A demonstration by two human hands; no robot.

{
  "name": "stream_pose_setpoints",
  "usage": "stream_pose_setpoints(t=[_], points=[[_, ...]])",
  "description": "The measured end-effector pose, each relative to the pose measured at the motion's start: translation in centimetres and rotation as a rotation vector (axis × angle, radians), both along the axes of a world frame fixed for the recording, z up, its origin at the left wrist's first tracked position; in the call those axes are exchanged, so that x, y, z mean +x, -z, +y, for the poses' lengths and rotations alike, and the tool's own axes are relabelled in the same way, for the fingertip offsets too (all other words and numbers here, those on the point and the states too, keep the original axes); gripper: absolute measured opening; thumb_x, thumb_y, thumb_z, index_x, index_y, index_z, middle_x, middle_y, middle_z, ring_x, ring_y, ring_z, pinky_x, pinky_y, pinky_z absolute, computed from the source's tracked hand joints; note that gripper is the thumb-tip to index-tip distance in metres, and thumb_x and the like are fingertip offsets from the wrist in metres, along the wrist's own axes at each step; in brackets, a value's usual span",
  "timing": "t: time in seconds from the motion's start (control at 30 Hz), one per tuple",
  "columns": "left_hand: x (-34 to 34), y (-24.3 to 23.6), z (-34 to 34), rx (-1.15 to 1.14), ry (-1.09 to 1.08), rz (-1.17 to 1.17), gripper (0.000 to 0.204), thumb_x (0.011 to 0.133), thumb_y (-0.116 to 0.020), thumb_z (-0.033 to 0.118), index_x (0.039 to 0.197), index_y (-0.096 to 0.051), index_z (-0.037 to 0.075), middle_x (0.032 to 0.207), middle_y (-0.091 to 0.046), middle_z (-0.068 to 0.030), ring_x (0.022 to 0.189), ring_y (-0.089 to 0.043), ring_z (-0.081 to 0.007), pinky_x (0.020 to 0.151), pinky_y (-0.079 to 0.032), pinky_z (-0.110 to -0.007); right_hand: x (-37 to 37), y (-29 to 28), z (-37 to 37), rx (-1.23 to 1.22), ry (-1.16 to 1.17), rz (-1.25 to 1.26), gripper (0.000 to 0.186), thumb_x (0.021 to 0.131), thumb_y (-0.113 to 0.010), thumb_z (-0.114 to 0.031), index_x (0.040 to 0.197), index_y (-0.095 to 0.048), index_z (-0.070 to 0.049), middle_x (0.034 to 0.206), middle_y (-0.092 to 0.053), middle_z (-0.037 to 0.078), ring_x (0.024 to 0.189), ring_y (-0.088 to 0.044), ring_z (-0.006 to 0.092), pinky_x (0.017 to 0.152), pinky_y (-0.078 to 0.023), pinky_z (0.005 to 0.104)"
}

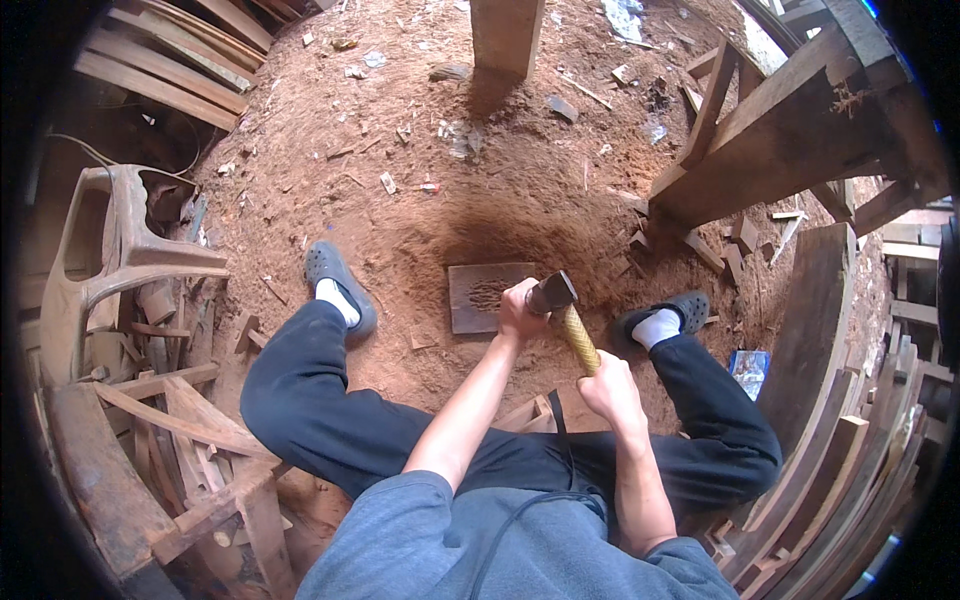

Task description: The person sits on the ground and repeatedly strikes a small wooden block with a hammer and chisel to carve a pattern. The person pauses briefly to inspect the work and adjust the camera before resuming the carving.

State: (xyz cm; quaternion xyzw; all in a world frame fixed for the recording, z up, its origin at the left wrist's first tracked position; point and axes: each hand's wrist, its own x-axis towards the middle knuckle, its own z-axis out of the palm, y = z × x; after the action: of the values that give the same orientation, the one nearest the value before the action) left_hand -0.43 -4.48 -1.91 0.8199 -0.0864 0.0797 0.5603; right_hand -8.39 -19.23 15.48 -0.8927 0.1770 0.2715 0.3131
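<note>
Mid-carving, I'd guess: left hand (520, 310) fisted around something hidden, over wood block (483, 297) on dirt between feet. Right hand (610, 390) gripping hammer (562, 315) handle. Next strike needs square, controlled aim.

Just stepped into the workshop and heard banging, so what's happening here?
A person sits on the sawdust-covered floor, legs spread, with a hammer. The right hand grips its yellow handle; the left hand is up by the metal head. A small carved wooden board lies just beyond the hands. Scrap wood and a plastic chair surround them.
</note>
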Motion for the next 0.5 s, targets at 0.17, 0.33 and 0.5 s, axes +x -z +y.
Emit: stream_pose_setpoints(t=[0.17,0.33,0.5], points=[[0.4,0.4,-0.3,-0.015,0.004,-0.087,0.007,0.067,-0.062,0.007,0.071,-0.056,0.006,0.065,-0.058,-0.0128,0.06,-0.06,-0.0354,0.055,-0.048,-0.039,0.2,0.1,-0.2,0.043,0.006,-0.002,0.022,0.075,-0.051,-0.006,0.092,-0.062,0.003,0.088,-0.063,0.032,0.092,-0.06,0.0487,0.082,-0.048,0.0538],[0.6,1.1,-0.3,-0.055,-0.012,-0.092,0.007,0.066,-0.061,0.007,0.071,-0.056,0.007,0.064,-0.057,-0.0112,0.059,-0.06,-0.0332,0.054,-0.049,-0.037,0.6,0.1,-0.3,0.046,0.007,0.042,0.022,0.075,-0.051,-0.006,0.092,-0.061,0.003,0.087,-0.063,0.033,0.09,-0.06,0.0493,0.081,-0.049,0.0543],[0.5,1.7,-0.3,-0.032,-0.015,-0.036,0.01,0.064,-0.062,0.009,0.072,-0.056,0.007,0.064,-0.058,-0.0112,0.06,-0.062,-0.033,0.055,-0.049,-0.037,1.1,0.3,-0.7,0.065,0.005,0.057,0.022,0.075,-0.052,-0.007,0.092,-0.061,0.004,0.087,-0.062,0.034,0.09,-0.06,0.0495,0.081,-0.049,0.0543]])
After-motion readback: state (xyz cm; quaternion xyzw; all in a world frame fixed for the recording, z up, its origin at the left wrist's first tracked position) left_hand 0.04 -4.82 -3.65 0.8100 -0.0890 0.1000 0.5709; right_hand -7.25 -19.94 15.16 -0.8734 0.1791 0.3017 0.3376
